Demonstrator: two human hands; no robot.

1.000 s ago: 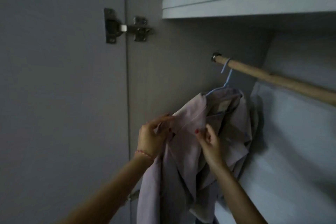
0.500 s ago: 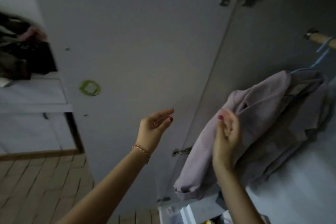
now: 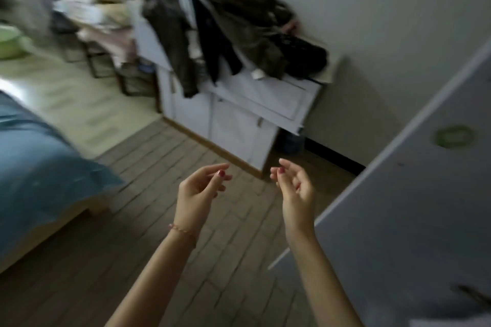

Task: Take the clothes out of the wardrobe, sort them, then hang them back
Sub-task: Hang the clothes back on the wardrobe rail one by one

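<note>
A heap of dark clothes point(image 3: 233, 16) lies on top of a white cabinet point(image 3: 239, 119) against the far wall, some pieces hanging over its front. My left hand point(image 3: 196, 194) and my right hand point(image 3: 295, 188) float empty above the floor, fingers loosely curled, palms facing each other. The open wardrobe door point(image 3: 414, 207) fills the right side. The wardrobe's inside and the hung garment are out of view.
A bed with a blue cover point(image 3: 34, 167) stands at the left. More clothes and items are piled on a rack point(image 3: 106, 26) behind the cabinet. A green basin point(image 3: 10, 40) sits at the far left. Wooden floor point(image 3: 148, 194) lies between bed and cabinet.
Both hands let go of the pale garment hanging on the rod. My view swung left from the wardrobe to the room and the cabinet with clothes.
</note>
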